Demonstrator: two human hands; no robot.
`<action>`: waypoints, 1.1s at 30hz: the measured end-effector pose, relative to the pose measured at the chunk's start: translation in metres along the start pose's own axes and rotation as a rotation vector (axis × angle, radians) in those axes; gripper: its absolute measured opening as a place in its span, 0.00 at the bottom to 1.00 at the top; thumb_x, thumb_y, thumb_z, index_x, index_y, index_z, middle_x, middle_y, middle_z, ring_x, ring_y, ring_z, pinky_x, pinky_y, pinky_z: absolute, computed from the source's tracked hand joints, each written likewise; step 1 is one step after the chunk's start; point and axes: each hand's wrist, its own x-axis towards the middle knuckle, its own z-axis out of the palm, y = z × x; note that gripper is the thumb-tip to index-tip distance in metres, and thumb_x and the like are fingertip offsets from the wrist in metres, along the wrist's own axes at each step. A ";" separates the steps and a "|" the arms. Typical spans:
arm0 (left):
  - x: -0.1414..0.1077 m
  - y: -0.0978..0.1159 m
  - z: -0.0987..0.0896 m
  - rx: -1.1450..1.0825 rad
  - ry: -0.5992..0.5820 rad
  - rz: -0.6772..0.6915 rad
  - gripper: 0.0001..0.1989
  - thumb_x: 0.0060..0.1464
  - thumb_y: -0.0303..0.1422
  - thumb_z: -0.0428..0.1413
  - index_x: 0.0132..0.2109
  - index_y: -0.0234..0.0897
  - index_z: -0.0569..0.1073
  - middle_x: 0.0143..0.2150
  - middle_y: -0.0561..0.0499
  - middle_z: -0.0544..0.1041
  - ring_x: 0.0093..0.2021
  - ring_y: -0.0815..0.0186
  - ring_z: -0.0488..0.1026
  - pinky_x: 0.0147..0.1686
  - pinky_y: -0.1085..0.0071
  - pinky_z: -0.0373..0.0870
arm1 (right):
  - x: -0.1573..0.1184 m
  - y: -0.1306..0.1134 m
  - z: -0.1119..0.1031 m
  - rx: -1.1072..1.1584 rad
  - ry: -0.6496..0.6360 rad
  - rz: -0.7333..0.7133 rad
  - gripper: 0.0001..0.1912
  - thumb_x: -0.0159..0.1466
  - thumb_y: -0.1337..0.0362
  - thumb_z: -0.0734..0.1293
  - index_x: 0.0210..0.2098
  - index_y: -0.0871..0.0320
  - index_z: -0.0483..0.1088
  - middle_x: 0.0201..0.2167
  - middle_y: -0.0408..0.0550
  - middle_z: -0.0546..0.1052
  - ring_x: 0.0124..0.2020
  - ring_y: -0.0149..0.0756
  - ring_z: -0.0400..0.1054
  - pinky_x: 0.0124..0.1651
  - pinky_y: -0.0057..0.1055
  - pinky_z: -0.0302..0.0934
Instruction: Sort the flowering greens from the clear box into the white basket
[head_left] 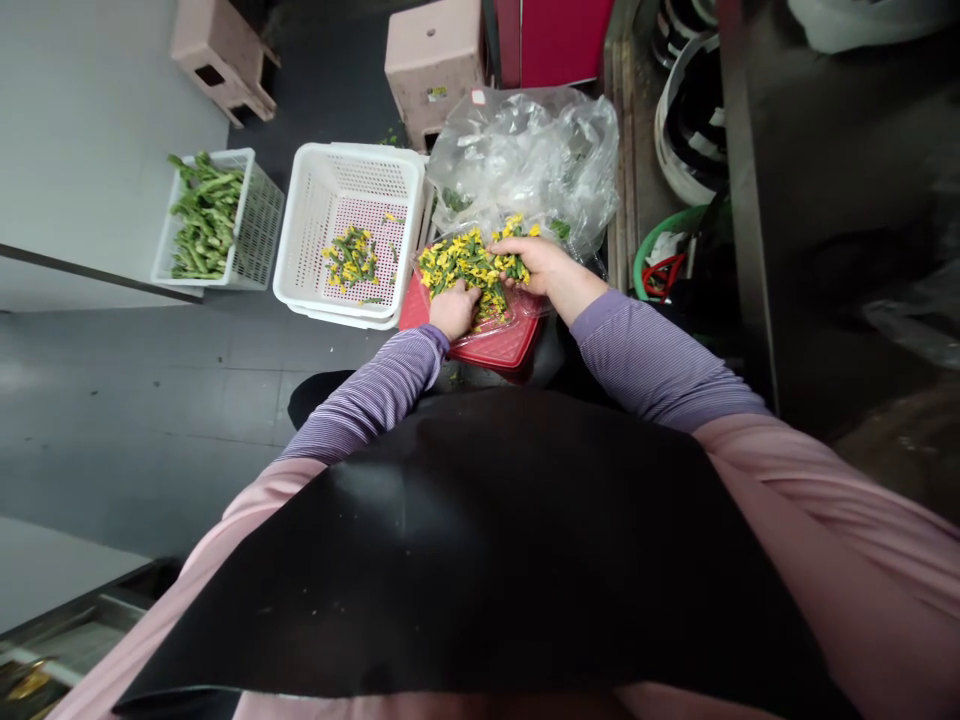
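A heap of small slender green vegetables with yellow flowers (466,256) lies in a clear plastic tray or bag on a red lid-like surface (499,347). My left hand (452,310) rests at the near left side of the heap, its fingers curled into the flowered vegetables and partly hidden by them. On the right, my right hand (538,264) is closed around a small bunch of the same vegetables, with yellow tips showing past the fingers. Just left of the heap, a white perforated basket (300,215) holds a smaller pile of them and a few loose pieces.
A crumpled clear plastic bag (525,140) lies behind the heap. Farther left stands a white basket (259,225) of green stalks (206,220). Pink stools (435,60) stand at the back. To the right are a green-rimmed tub (641,260), a white bucket (667,150) and a dark counter edge (750,200).
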 end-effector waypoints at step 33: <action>-0.018 -0.009 -0.036 -1.107 0.200 -0.110 0.03 0.49 0.25 0.60 0.33 0.35 0.73 0.24 0.57 0.71 0.23 0.73 0.65 0.26 0.76 0.63 | -0.001 0.026 0.012 -0.517 -0.151 -0.295 0.08 0.51 0.75 0.73 0.29 0.59 0.73 0.30 0.44 0.77 0.36 0.36 0.70 0.47 0.33 0.65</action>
